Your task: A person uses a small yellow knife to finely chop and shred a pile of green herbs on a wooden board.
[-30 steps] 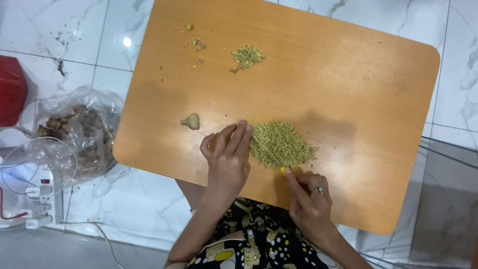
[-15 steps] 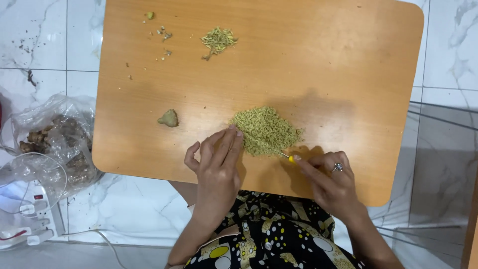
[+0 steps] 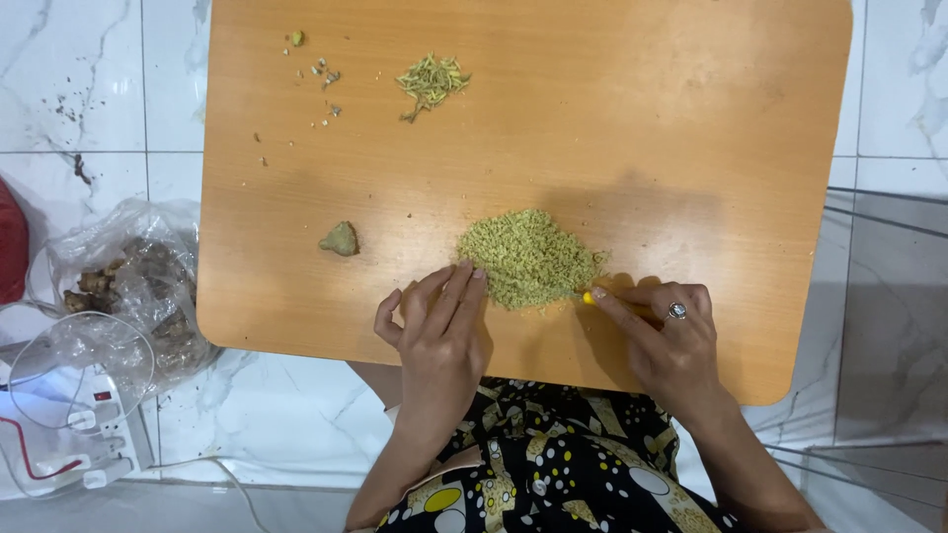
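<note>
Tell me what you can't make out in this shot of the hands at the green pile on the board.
Head view only:
- Yellow tool: just its tip shows; the right hand covers the rest, so its kind is unclear.
- Green pile: too fine to identify.
- Left hand: palm down, anything beneath is hidden.
- Plastic bag: brown contents blurred by crinkled film.
- Specks at the far corner of the wooden board: too small to tell.

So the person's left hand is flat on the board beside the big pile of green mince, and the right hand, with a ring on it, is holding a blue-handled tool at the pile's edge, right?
Not quite: the tool is yellow, not blue, as the head view shows. The rest holds: the left hand lies flat on the board beside the big pile of green mince, and the ringed right hand holds the tool at the pile's edge.
</note>
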